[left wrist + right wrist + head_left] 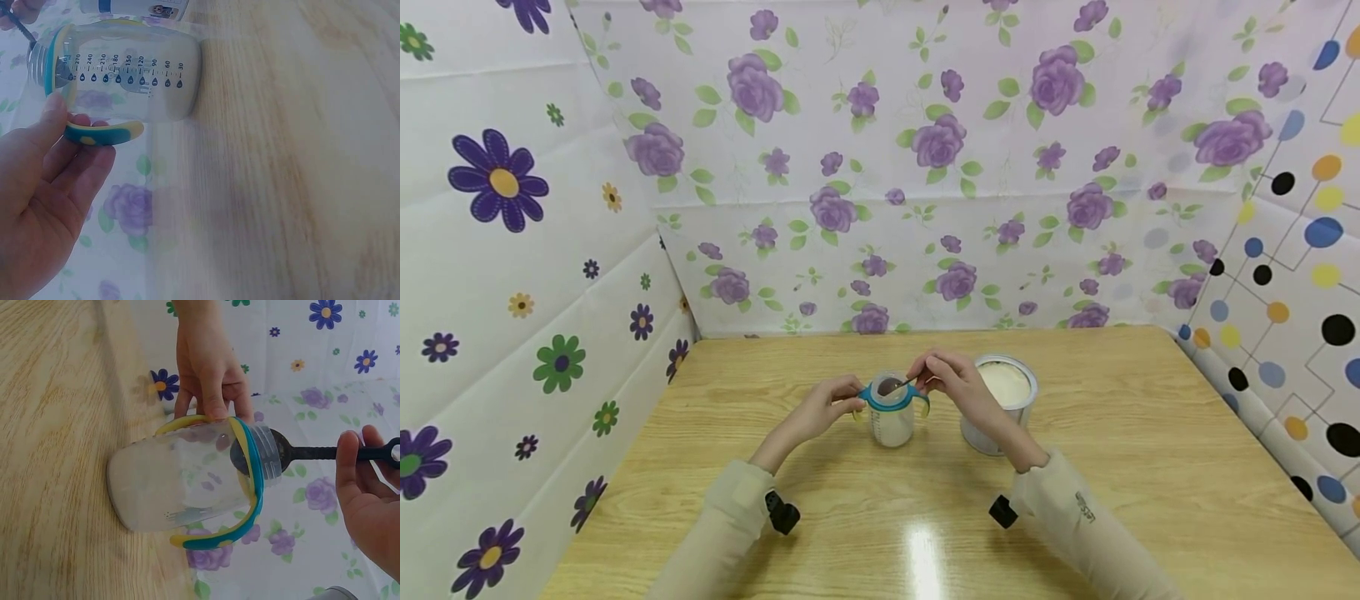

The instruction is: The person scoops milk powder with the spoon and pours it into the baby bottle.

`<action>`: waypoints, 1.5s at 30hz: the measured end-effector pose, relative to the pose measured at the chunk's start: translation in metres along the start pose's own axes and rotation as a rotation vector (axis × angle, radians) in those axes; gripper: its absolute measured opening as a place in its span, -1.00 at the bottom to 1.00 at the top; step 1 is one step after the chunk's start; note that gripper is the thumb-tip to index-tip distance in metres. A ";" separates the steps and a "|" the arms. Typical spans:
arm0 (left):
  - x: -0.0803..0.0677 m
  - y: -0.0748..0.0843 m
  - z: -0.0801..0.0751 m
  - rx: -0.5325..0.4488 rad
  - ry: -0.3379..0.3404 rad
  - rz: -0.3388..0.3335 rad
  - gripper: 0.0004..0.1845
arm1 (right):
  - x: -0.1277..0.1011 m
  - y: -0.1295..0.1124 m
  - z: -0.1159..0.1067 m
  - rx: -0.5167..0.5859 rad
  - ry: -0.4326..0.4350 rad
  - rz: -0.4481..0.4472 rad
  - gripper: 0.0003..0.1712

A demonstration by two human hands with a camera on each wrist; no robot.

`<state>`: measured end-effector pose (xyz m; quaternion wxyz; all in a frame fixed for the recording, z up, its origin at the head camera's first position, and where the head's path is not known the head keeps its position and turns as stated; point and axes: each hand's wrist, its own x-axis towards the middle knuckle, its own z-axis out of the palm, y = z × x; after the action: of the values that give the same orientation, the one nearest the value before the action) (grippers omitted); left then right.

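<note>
A clear baby bottle [892, 425] with a blue and yellow two-handled collar stands uncapped on the table. Whitish contents show low inside it in the right wrist view. My left hand [829, 406] grips one of the collar's handles [103, 133], with the thumb near the bottle neck. From the other side my right hand [953, 385] pinches the shaft of a dark scoop [312, 453]. The scoop's bowl dips into the bottle's open mouth. Beside the right forearm stands a tin [1017, 407] of cream-coloured powder, its top uncovered, partly hidden by that arm.
The wooden table [865, 517] meets a flower-printed cloth wall [880, 167] at the back. Patterned cloth also hangs on the left and right sides. A small black device [782, 512] sits at the left wrist, another [1003, 512] at the right.
</note>
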<state>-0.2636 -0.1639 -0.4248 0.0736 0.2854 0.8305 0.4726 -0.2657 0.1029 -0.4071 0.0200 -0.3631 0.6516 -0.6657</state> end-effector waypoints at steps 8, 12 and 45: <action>0.000 0.000 -0.001 -0.008 -0.013 -0.007 -0.87 | -0.001 0.001 -0.002 -0.007 0.026 0.000 -0.54; 0.000 0.000 -0.001 -0.011 -0.012 -0.010 -0.87 | 0.000 0.001 -0.003 0.006 0.038 -0.012 -0.53; 0.010 -0.038 0.004 -0.004 0.009 -0.009 -0.85 | -0.003 0.005 -0.011 0.198 0.275 -0.062 -0.49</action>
<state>-0.2858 -0.1702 -0.4564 0.0725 0.2795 0.8312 0.4751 -0.2711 0.1126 -0.4113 -0.0542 -0.2847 0.5678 -0.7704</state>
